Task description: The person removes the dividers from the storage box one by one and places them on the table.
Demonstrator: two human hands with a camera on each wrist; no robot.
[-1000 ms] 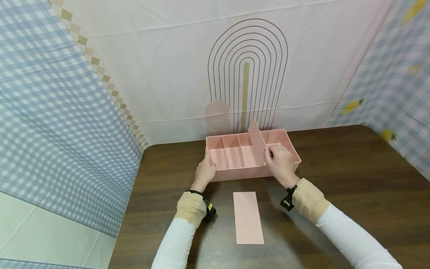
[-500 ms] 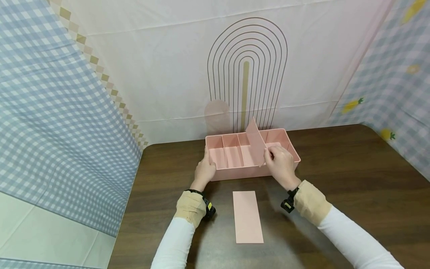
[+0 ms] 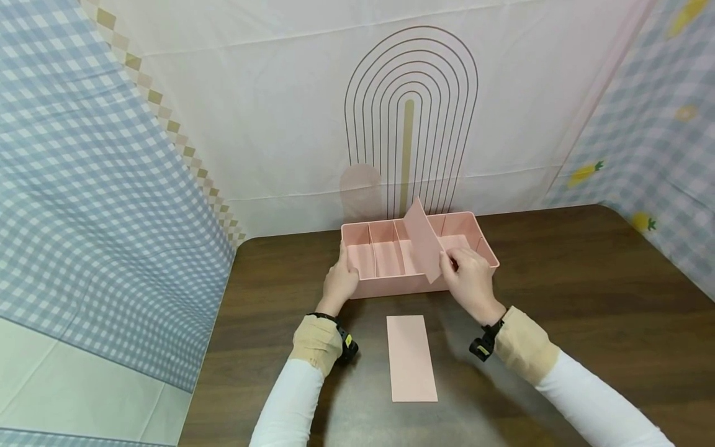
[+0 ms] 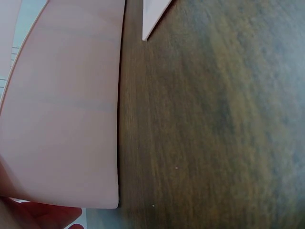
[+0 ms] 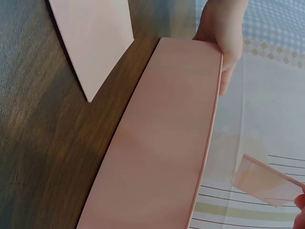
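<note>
A pink divided organizer box (image 3: 391, 286) stands on the wooden table, with thin partitions splitting it into compartments. My left hand (image 3: 339, 282) holds its left end at the front corner; in the right wrist view that hand (image 5: 224, 33) wraps the far end. My right hand (image 3: 470, 280) pinches a thin pink divider panel (image 3: 422, 241) by its right edge. The panel slants over the middle of the box, its lower corner overlapping the front wall. In the right wrist view, the panel (image 5: 264, 181) shows above the rim beside my fingertips (image 5: 299, 217).
Another flat pink panel (image 3: 412, 360) lies on the table (image 3: 586, 279) in front of the box, between my forearms. A patterned white cloth (image 3: 279, 136) hangs close behind the box. Blue checked cloths (image 3: 112, 186) hang at both sides.
The divider panel has shifted left and tilted more, its lower corner coming out over the front wall. My right wrist has moved slightly right and toward me; my left hand stays put.
</note>
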